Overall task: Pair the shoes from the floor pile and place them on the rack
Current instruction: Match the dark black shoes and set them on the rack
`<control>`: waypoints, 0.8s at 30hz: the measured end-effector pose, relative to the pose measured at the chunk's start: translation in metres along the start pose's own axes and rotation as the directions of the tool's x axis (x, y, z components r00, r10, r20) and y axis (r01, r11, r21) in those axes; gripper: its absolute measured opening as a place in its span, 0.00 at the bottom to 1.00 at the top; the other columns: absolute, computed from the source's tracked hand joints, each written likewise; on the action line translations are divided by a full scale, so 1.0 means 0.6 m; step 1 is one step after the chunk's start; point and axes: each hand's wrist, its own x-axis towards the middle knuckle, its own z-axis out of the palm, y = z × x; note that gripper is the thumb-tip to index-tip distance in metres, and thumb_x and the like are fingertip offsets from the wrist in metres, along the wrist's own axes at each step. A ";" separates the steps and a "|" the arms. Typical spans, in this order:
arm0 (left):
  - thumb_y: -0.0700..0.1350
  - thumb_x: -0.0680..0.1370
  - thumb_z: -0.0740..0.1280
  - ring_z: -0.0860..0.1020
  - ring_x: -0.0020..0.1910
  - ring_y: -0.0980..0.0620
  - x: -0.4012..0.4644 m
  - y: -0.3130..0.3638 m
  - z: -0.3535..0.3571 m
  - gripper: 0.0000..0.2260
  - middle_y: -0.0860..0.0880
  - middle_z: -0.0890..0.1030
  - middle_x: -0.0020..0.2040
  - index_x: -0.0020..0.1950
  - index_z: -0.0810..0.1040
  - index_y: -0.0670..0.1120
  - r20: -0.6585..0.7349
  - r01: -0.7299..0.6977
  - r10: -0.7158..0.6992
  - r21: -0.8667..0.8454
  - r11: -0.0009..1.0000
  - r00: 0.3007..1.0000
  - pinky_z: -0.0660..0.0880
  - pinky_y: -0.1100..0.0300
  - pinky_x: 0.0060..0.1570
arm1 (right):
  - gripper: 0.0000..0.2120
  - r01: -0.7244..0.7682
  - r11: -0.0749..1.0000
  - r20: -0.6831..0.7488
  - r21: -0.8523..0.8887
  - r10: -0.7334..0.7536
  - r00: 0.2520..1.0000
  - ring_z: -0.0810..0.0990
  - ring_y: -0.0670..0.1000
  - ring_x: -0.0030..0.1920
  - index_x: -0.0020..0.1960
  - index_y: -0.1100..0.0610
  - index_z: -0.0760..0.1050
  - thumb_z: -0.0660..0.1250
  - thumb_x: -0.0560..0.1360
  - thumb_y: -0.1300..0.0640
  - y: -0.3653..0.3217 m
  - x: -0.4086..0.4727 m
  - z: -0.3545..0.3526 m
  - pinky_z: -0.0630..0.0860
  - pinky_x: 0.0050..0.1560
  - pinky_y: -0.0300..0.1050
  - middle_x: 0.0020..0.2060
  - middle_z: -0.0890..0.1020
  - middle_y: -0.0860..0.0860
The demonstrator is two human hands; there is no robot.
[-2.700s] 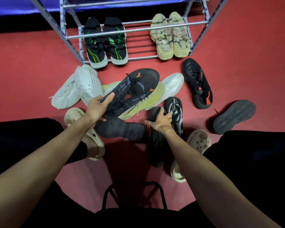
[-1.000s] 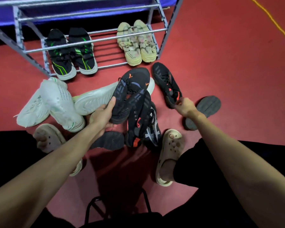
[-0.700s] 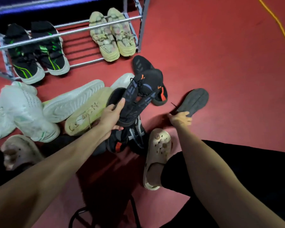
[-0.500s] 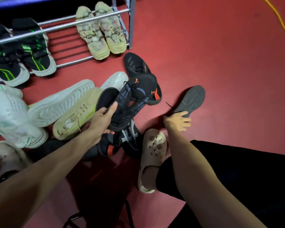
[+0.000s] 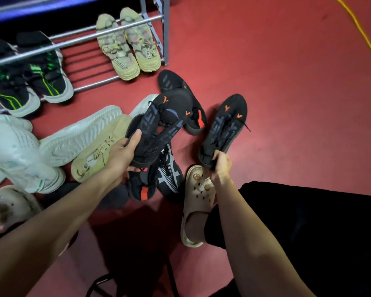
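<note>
Black knit sneaker with orange marks [image 5: 163, 123] gripped at heel by left hand [image 5: 124, 153]; matching mate [image 5: 225, 127] pinched at heel by right hand [image 5: 222, 165], above near floor pile. Looks light, floppy; heel grip safest.

Two matching black knit shoes with orange marks, both lifted off the floor: first black shoe [image 5: 162, 125] held at its heel, toe angled up-right; second black shoe [image 5: 224, 129] held at its heel, toe up. Floor pile: white shoes [image 5: 19, 153], tan shoe sole-up [image 5: 101, 151], black shoes with orange patches [image 5: 189, 103]. Rack [image 5: 107, 32] carries a black-green pair [image 5: 30, 76] and a beige pair [image 5: 128, 43].
</note>
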 end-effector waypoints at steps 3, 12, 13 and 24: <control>0.61 0.76 0.63 0.80 0.22 0.57 -0.005 -0.001 -0.011 0.17 0.49 0.81 0.37 0.43 0.76 0.47 -0.001 -0.004 0.004 -0.025 1.000 1.000 0.75 0.64 0.20 | 0.12 0.032 0.996 0.049 -0.089 -0.028 0.998 0.68 0.51 0.33 0.34 0.57 0.67 0.56 0.64 0.74 -0.006 -0.020 0.001 0.66 0.35 0.43 0.33 0.72 0.51; 0.62 0.76 0.62 0.81 0.36 0.55 -0.062 0.011 -0.076 0.16 0.52 0.83 0.41 0.46 0.78 0.50 -0.043 -0.005 0.000 -0.111 0.994 0.999 0.76 0.65 0.27 | 0.10 0.226 0.956 0.228 -0.185 -0.182 0.956 0.59 0.50 0.31 0.29 0.52 0.59 0.61 0.59 0.61 -0.038 -0.123 0.041 0.59 0.31 0.42 0.29 0.62 0.49; 0.62 0.76 0.63 0.80 0.34 0.54 -0.070 0.016 -0.087 0.15 0.52 0.82 0.41 0.44 0.78 0.51 -0.058 -0.004 -0.003 -0.127 0.992 0.998 0.76 0.65 0.26 | 0.10 0.267 0.939 0.266 -0.218 -0.206 0.942 0.60 0.49 0.29 0.30 0.53 0.59 0.61 0.62 0.61 -0.035 -0.132 0.044 0.60 0.30 0.40 0.28 0.62 0.49; 0.62 0.76 0.63 0.81 0.37 0.51 -0.104 0.051 -0.212 0.18 0.46 0.83 0.48 0.46 0.74 0.47 -0.208 -0.149 0.090 -0.292 0.945 0.974 0.74 0.66 0.23 | 0.12 0.307 0.927 0.574 -0.217 -0.133 0.808 0.72 0.48 0.33 0.41 0.54 0.66 0.64 0.60 0.60 -0.043 -0.250 0.144 0.70 0.36 0.41 0.34 0.71 0.49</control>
